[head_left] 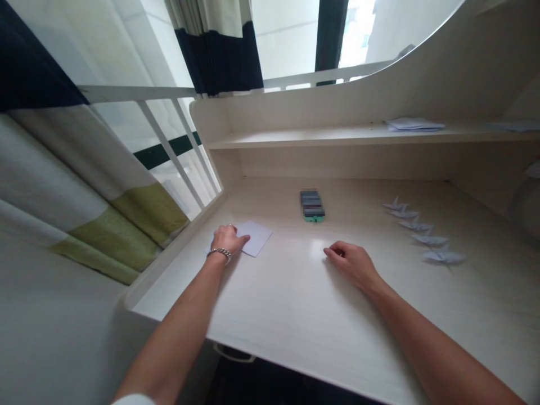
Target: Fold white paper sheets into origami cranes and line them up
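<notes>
A white square sheet of paper (255,237) lies on the pale wooden desk (295,315) near its left edge. My left hand (228,238), with a ring and a metal bracelet, rests on the sheet's left corner with curled fingers pinching its edge. My right hand (351,261) lies on the desk to the right, its fingers loosely curled and pointing left, with nothing in it. A small dark stack of blocks with a teal base (313,205) stands farther back, between both hands.
Several folded white paper cranes (417,226) line the right side of the desk. More white paper (413,124) lies on the shelf above. A white railing, window and curtains stand at the left, beyond the desk edge.
</notes>
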`<state>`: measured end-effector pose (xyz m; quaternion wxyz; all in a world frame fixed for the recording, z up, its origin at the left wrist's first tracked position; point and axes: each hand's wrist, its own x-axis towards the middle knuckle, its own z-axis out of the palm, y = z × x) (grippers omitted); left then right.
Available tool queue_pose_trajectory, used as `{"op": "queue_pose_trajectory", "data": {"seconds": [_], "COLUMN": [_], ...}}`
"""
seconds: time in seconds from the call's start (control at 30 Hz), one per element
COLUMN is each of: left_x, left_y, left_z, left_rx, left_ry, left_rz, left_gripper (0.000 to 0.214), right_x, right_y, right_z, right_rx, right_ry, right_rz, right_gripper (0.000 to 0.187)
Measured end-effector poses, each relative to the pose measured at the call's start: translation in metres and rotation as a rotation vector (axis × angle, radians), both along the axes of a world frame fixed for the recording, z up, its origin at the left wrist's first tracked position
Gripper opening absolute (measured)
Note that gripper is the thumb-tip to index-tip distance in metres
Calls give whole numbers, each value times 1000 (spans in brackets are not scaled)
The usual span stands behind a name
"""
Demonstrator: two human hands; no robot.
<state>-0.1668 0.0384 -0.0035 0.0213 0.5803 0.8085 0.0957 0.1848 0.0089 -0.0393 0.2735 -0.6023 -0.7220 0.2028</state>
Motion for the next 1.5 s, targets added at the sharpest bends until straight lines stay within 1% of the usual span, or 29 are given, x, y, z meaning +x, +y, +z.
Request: {"op": "queue_pose_trajectory", "data": {"seconds": [0.1, 0.2, 0.3, 0.37, 0.47, 0.53, 0.83, 0.93, 1.07, 1.2, 1.33, 1.43, 1.5], "left_x": [-3, -3, -2, -2, -2, -3, -12, -13, -13, -14, -16, -15, -7], "left_y": [2, 5, 7, 6, 5, 4, 5, 5, 5, 4, 2, -1, -5], "left_z": [-4, -3, -1, 0, 0, 1, 2, 1, -3, -5, 0, 9, 14], "left_rx": [-25, -39, -20, 9, 49, 66, 82, 108, 133, 174, 262, 316, 325], "left_ry": [-3, -22, -39, -49, -64, -70, -62, -60, -93, -167, -301, -473, -642], "left_rz": [23, 31, 52, 76, 108, 118, 67, 65, 67, 80, 112, 130, 97], "left_gripper": [58, 56, 55, 50, 37, 33, 31, 32, 27, 24, 17, 15, 23], "right_x": [0, 1, 2, 2, 2, 2, 4, 3, 3, 3, 3, 3, 3], "right_y": [1, -1, -2, -2, -2, -1, 2, 2, 0, 0, -1, -2, -2], "right_z": [1, 2, 2, 3, 3, 3, -1, 0, 3, 4, 4, 5, 6], "right_rx": [-8, -11, -15, -16, -17, -22, -33, -38, -44, -48, -58, -50, -32], "right_ry": [3, 18, 28, 26, 16, 21, 5, -9, -21, -14, 14, 50, 100], "right_rz": [24, 43, 52, 54, 62, 68, 81, 78, 81, 80, 103, 105, 89], "right_gripper": [25, 24, 25, 25, 25, 25, 23, 24, 23, 24, 26, 28, 30]}}
